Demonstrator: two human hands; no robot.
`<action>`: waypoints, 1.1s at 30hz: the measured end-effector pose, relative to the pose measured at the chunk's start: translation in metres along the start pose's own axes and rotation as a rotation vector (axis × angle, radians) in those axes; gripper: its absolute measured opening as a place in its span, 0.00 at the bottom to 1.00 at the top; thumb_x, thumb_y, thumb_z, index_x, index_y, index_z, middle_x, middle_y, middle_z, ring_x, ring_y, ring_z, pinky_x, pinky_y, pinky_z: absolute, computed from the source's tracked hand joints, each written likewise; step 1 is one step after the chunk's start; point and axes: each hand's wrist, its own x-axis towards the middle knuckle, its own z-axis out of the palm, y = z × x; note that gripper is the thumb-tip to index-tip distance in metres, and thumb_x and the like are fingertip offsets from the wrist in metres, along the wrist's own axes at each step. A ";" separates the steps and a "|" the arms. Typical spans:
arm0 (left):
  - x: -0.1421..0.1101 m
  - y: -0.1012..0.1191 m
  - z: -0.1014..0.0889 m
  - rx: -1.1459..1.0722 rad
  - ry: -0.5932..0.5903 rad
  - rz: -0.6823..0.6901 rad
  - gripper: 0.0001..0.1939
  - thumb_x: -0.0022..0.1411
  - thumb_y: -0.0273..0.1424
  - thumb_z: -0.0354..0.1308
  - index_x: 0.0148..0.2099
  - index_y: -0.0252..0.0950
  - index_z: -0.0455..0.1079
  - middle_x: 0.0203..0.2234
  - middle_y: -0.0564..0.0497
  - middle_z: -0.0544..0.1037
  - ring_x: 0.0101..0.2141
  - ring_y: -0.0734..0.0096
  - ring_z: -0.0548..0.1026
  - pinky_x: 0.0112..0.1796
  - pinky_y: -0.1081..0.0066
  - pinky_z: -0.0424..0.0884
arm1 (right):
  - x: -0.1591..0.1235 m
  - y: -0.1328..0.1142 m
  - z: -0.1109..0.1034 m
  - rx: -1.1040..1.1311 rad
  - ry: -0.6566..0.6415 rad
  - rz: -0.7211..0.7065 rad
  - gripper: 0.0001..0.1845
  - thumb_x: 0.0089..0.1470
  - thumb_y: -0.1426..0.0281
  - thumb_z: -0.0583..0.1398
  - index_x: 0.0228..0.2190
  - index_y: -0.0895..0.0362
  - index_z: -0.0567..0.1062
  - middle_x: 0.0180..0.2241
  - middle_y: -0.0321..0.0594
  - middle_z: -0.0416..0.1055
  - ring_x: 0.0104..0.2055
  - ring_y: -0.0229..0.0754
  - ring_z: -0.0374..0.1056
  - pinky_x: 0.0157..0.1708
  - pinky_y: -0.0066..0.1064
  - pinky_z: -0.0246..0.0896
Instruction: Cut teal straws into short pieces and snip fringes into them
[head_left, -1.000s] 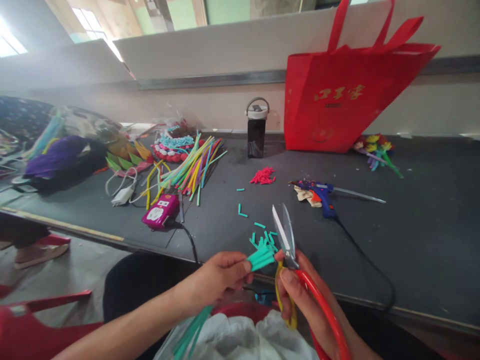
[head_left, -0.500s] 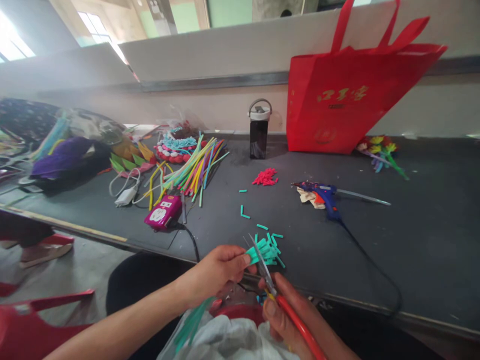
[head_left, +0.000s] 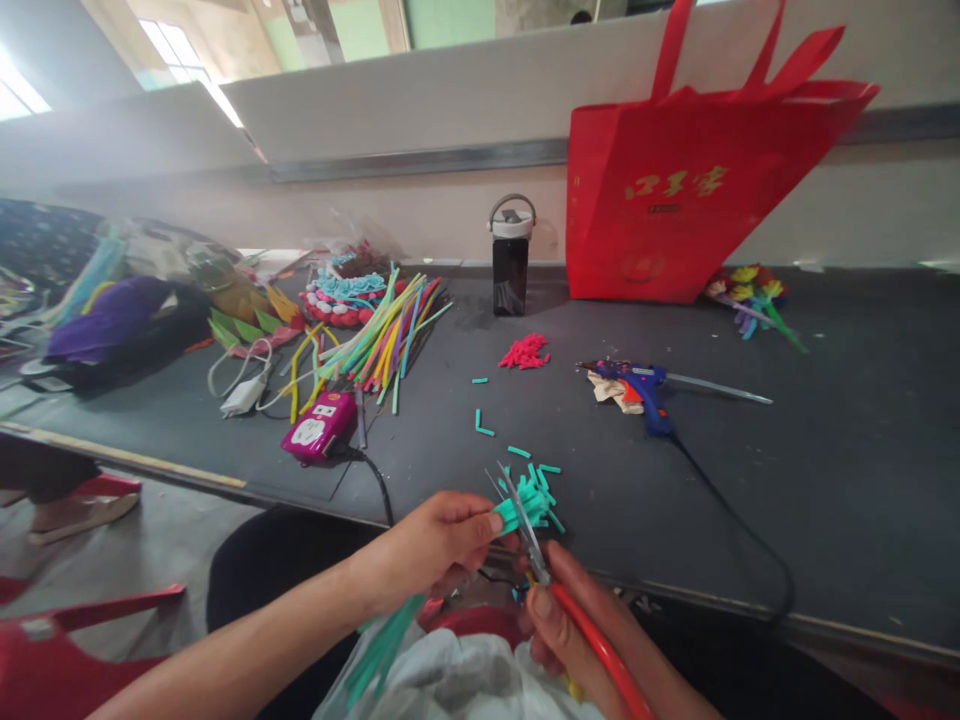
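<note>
My left hand (head_left: 450, 540) is closed around a bundle of green strips (head_left: 386, 640), whose tails hang down over my lap. The bundle's front end (head_left: 510, 516) sticks out past my thumb. In my right hand (head_left: 574, 620) is a pair of scissors (head_left: 589, 625) with red handles. Its blades are parted, and the strips' front end lies between or against them. Just beyond the blades is a pile of short green pieces (head_left: 536, 495) at the table's edge, with a few more scattered farther back.
Farther back lie a heap of pink pieces (head_left: 525, 351) and a blue glue gun (head_left: 641, 385) with a trailing cord. A black bottle (head_left: 511, 270) and red bag (head_left: 690, 210) stand behind. Coloured strips (head_left: 386, 345) and a purple box (head_left: 320, 428) lie left.
The whole view has shifted slightly, so the table's things appear a little farther left. Both hands keep nearly the same pose, the scissors still at the green strips.
</note>
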 end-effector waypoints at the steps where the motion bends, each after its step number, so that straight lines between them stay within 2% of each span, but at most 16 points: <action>1: 0.000 0.000 0.000 0.002 0.002 -0.003 0.26 0.52 0.53 0.60 0.34 0.32 0.67 0.14 0.64 0.55 0.12 0.86 0.46 0.14 0.75 0.40 | 0.000 0.001 0.001 0.009 0.005 0.011 0.39 0.49 0.37 0.53 0.48 0.54 0.68 0.28 0.38 0.71 0.25 0.39 0.66 0.25 0.27 0.63; 6: 0.001 -0.002 -0.001 0.020 -0.002 -0.007 0.25 0.52 0.52 0.60 0.33 0.33 0.66 0.14 0.63 0.55 0.12 0.85 0.47 0.14 0.75 0.41 | 0.001 0.004 0.003 0.022 -0.019 0.071 0.41 0.48 0.35 0.51 0.48 0.56 0.67 0.28 0.39 0.71 0.24 0.37 0.66 0.23 0.27 0.62; 11: 0.001 -0.001 -0.001 0.037 0.007 -0.003 0.25 0.51 0.53 0.61 0.33 0.33 0.67 0.14 0.63 0.55 0.11 0.85 0.47 0.13 0.75 0.40 | 0.000 0.002 0.000 0.019 -0.022 0.042 0.41 0.48 0.36 0.52 0.49 0.55 0.68 0.28 0.38 0.72 0.24 0.37 0.66 0.24 0.26 0.62; 16: 0.001 0.001 0.000 0.035 0.012 -0.012 0.27 0.50 0.54 0.61 0.34 0.32 0.68 0.14 0.63 0.55 0.12 0.86 0.47 0.13 0.75 0.39 | -0.003 0.007 -0.002 -0.012 0.007 0.014 0.41 0.48 0.37 0.54 0.52 0.54 0.68 0.27 0.37 0.72 0.26 0.40 0.68 0.27 0.29 0.64; 23: 0.000 0.001 0.000 0.038 0.003 -0.011 0.25 0.52 0.52 0.61 0.35 0.32 0.68 0.14 0.63 0.56 0.12 0.85 0.47 0.13 0.75 0.40 | -0.006 0.009 -0.002 -0.008 0.032 0.068 0.43 0.47 0.37 0.55 0.54 0.54 0.66 0.31 0.40 0.73 0.30 0.43 0.70 0.31 0.32 0.66; 29: 0.003 0.002 0.001 0.069 0.007 -0.021 0.27 0.52 0.53 0.60 0.37 0.31 0.70 0.14 0.64 0.55 0.12 0.85 0.47 0.13 0.76 0.40 | -0.006 0.005 -0.003 0.009 0.044 0.096 0.43 0.46 0.37 0.56 0.53 0.53 0.67 0.27 0.37 0.71 0.28 0.42 0.69 0.30 0.30 0.67; 33: 0.005 0.000 0.001 0.083 0.001 -0.018 0.28 0.51 0.53 0.60 0.38 0.31 0.71 0.14 0.63 0.56 0.12 0.85 0.48 0.13 0.76 0.41 | -0.005 0.007 -0.002 0.023 0.050 0.111 0.42 0.47 0.37 0.56 0.53 0.53 0.67 0.26 0.36 0.69 0.24 0.40 0.66 0.26 0.29 0.65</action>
